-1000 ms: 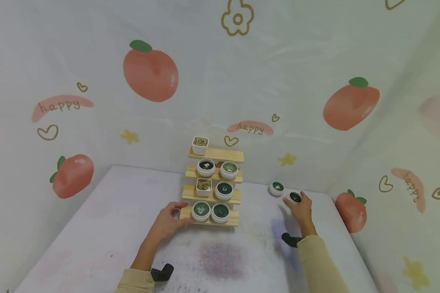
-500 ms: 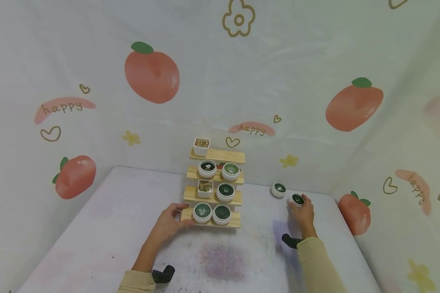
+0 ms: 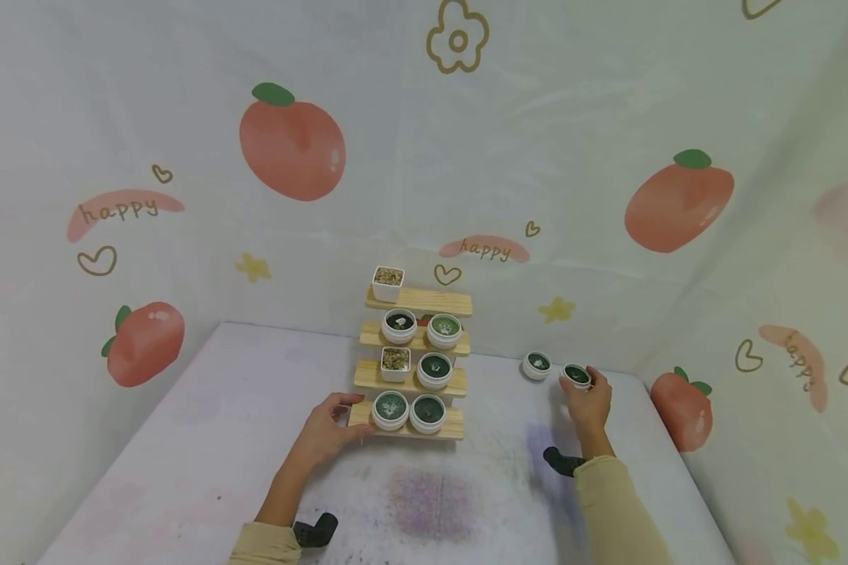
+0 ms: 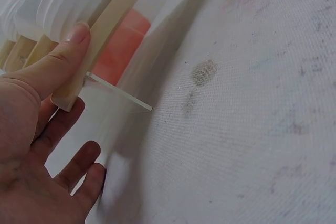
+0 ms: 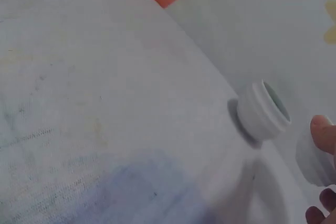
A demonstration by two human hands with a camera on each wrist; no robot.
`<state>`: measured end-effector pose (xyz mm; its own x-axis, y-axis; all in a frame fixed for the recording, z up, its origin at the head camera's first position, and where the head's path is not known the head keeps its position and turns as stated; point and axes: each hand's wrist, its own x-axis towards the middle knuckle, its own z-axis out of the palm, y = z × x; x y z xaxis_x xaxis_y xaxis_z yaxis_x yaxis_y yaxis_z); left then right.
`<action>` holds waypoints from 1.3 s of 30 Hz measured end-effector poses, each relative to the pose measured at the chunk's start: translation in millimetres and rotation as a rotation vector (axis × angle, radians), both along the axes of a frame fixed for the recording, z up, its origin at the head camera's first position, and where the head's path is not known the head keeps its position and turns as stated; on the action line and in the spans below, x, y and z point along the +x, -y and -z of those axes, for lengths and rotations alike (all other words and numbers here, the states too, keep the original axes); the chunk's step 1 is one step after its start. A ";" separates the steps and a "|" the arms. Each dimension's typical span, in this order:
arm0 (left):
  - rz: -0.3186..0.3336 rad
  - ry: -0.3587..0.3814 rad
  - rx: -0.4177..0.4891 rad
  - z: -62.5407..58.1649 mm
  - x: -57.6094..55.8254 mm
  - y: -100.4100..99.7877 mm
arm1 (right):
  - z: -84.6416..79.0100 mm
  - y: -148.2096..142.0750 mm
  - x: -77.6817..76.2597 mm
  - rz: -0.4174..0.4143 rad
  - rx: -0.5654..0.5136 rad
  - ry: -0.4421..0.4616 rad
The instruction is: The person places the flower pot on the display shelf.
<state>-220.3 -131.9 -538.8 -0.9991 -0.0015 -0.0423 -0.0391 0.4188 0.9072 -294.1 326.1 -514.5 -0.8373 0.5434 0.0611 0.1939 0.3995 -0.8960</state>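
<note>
In the head view my left hand (image 3: 321,435) grips the left end of the lowest board of a four-tier wooden shelf (image 3: 452,424). The left wrist view shows its thumb (image 4: 73,40) on top of the board (image 4: 113,30), with fingers around the end and underneath. Over at the right, my right hand (image 3: 590,408) holds a round white pot (image 3: 576,376) with a dark green top between thumb and fingers. At the right edge of the right wrist view, that pot (image 5: 312,161) is partly hidden by the thumb. Beside it stands a similar white pot (image 3: 536,366).
Several pots stand on the tiers, including a square pot (image 3: 388,283) at the top left and a round green one (image 3: 427,413) on the lowest board. A printed cloth (image 3: 396,157) hangs behind the white table (image 3: 184,455).
My right hand has moved slightly right and farther back with the round pot, widening its distance from the other pot. The left hand keeps its hold on the shelf.
</note>
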 end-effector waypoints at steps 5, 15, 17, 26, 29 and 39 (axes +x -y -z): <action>-0.005 0.004 0.002 0.6 -0.5 0.1 | -18.9 13.9 -5.3 -0.006 0.003 -0.095; -0.006 0.016 0.009 3.1 -2.1 -1.9 | -54.9 49.8 -11.4 -0.127 -0.094 -0.152; -0.012 0.019 0.006 3.2 -1.6 -2.0 | -58.9 59.4 -11.8 -0.165 -0.103 -0.167; 0.000 0.021 0.008 -0.2 -1.5 2.2 | -89.7 107.9 -11.9 -0.343 -0.052 -0.324; 0.004 0.019 0.016 -1.6 -2.5 3.2 | -99.1 122.7 -14.1 -0.396 -0.007 -0.331; 0.010 0.029 0.021 -0.6 -1.2 1.0 | -113.5 161.2 -15.9 -0.553 -0.103 -0.265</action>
<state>-221.5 -132.9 -538.2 -0.9974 0.0092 -0.0711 -0.0615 0.4000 0.9145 -309.9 164.9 -401.0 -0.9602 0.0477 0.2752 -0.2509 0.2858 -0.9249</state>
